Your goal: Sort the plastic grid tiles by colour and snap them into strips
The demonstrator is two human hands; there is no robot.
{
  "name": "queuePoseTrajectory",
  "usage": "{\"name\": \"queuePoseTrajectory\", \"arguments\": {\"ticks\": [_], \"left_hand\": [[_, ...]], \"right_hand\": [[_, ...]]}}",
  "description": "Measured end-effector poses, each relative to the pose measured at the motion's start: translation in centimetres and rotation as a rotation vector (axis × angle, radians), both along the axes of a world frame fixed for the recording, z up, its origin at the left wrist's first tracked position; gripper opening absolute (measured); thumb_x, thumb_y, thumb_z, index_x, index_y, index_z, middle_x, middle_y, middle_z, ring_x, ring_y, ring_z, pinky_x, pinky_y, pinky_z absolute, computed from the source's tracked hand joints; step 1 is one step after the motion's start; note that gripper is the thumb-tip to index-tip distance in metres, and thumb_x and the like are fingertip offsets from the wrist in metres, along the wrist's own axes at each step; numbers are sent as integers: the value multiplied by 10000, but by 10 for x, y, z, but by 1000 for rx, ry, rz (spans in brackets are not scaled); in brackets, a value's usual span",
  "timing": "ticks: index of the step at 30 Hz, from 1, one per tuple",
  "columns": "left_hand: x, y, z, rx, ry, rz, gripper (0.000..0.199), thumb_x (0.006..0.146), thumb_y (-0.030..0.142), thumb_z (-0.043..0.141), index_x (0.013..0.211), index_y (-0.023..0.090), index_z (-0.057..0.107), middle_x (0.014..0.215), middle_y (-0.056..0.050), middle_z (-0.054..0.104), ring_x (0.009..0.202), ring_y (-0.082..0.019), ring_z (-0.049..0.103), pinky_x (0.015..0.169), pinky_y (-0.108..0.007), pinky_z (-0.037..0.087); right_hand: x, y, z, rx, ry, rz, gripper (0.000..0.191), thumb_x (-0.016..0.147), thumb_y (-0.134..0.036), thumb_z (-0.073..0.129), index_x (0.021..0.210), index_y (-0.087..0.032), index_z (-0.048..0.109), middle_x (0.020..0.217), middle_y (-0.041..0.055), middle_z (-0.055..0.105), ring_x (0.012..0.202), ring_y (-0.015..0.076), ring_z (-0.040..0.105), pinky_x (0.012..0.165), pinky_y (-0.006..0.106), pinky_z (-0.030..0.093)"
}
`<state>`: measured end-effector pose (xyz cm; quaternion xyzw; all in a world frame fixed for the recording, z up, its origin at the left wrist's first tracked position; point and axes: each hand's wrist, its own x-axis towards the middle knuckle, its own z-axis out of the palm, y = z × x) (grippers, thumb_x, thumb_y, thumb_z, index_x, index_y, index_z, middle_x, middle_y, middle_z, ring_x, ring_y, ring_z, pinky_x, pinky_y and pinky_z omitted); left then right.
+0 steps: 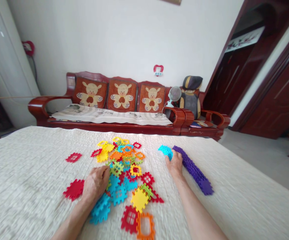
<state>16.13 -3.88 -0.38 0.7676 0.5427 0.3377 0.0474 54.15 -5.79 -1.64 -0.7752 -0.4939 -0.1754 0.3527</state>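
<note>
My right hand (175, 163) clasped the blue stack (164, 150), near end best; likely light, stiff. Left hand (95, 183): couldn't tell.

Left hand (94, 183): fingertips curled out of sight; couldn't tell whether they held anything. Right hand (174, 164) covered one end of the blue stack (164, 150); grip unclear. Pile (117, 168): lower pieces buried, uncountable. Both forearms (195, 208) ran out of view. Wall frame (174, 1): only its bottom edge showed. Banner (246, 39): marks too blurred to read.
</note>
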Motion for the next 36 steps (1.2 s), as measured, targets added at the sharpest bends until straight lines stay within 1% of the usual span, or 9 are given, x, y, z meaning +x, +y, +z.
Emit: {"name": "queuePoseTrajectory", "arguments": {"ticks": [7, 12, 19, 23, 25, 28, 30, 33, 36], "left_hand": [[0, 1, 0, -35, 7, 6, 339, 903, 353, 391, 902, 221, 703, 884, -34, 733, 891, -204, 649, 759, -277, 479], [1, -1, 2, -19, -3, 6, 327, 905, 324, 392, 862, 223, 700, 820, -26, 722, 870, -190, 644, 743, -257, 470], [3, -1, 2, -20, 3, 5, 327, 914, 307, 388, 816, 212, 685, 764, -35, 694, 842, -177, 634, 728, -245, 452], [0, 0, 12, -18, -10, -5, 343, 921, 290, 370, 792, 198, 673, 747, -35, 685, 789, -162, 635, 724, -243, 432], [-5, 2, 20, -20, -50, 35, 328, 915, 289, 382, 803, 189, 674, 739, -30, 685, 737, -148, 633, 700, -236, 420], [-18, 6, 30, -42, -107, 104, 309, 896, 277, 400, 832, 181, 687, 756, -24, 698, 695, -130, 628, 674, -224, 410], [-27, 9, 34, -60, -120, 120, 306, 881, 263, 406, 861, 183, 700, 819, -29, 717, 740, -135, 637, 696, -228, 417], [-37, 10, 40, -140, -96, 101, 293, 845, 258, 439, 864, 183, 722, 863, -38, 729, 792, -155, 642, 718, -245, 429], [-38, 6, 49, -238, -54, -12, 269, 812, 327, 510, 864, 186, 733, 839, -33, 724, 739, -146, 632, 689, -241, 434]], "right_hand": [[14, 12, -15, 104, 0, 20, 426, 759, -345, 506, 1109, -112, 569, 991, 152, 566, 956, 288, 493, 879, 415, 417], [18, 15, -18, 106, 20, 28, 435, 751, -389, 520, 1097, -132, 577, 963, 137, 560, 939, 286, 495, 878, 424, 410], [10, 8, -5, 156, -13, 56, 483, 752, -420, 523, 1113, -104, 577, 1056, 179, 552, 1014, 318, 493, 910, 473, 403], [-9, 3, 9, 240, -77, 208, 379, 811, -328, 470, 1124, -140, 574, 1099, 156, 579, 1058, 288, 516, 941, 456, 410], [-24, 4, 13, 263, -85, 315, 338, 825, -288, 454, 1109, -156, 581, 1079, 138, 606, 1040, 267, 546, 933, 435, 432], [-51, 5, 12, 216, -77, 500, 293, 836, -257, 452, 1078, -170, 593, 1039, 117, 637, 997, 241, 586, 916, 409, 460], [-67, 5, 9, 148, -65, 620, 285, 843, -246, 456, 1083, -180, 593, 1049, 108, 641, 1004, 228, 594, 921, 392, 467], [-81, 3, 6, 65, -36, 726, 271, 846, -250, 464, 1072, -190, 600, 1055, 97, 642, 1014, 219, 600, 920, 371, 476], [-82, 3, 4, 45, -2, 743, 245, 846, -273, 468, 1026, -195, 614, 1023, 91, 652, 984, 220, 615, 909, 375, 486]]}}
